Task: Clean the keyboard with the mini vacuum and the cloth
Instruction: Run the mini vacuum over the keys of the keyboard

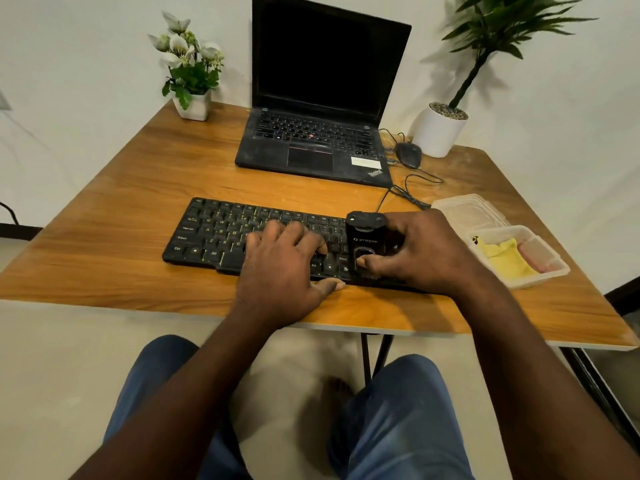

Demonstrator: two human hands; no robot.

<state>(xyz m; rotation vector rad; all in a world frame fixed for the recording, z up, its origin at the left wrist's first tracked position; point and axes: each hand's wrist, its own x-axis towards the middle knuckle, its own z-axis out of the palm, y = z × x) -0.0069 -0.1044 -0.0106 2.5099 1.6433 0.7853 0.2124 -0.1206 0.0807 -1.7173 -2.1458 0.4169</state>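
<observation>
1. The keyboard [214,233] lies on the surface [121,188] with its front edge near the surface's front edge. Risk: a hard sideways or forward push slides it off if it isn't braced.
2. The left hand [280,268] rests fingers-down on the middle keys, thumb at the keyboard's front edge, gripping nothing. Risk: the keys under it are probably skipped unless it shifts, and leaning on it presses keys.
3. The mini vacuum [365,240] stands upright on the keyboard's right end. Risk: too much downward force could lift or pop a keycap. The cable [401,194] just behind it could snag.
4. The right hand [422,251] wraps around the vacuum, thumb on its lower front face. Risk: that thumb may hit a control there, but I can't tell if it is a button.
5. The cloth [505,259] sits in a clear tub [550,271] near the surface's right edge. Risk: the right forearm could knock it.
6. Looks:
   - Keyboard: black, low-profile, yellowish legends, slightly skewed.
   - Vacuum: small black block, pale logo.
   - Cloth: yellow, crumpled, unused.
</observation>
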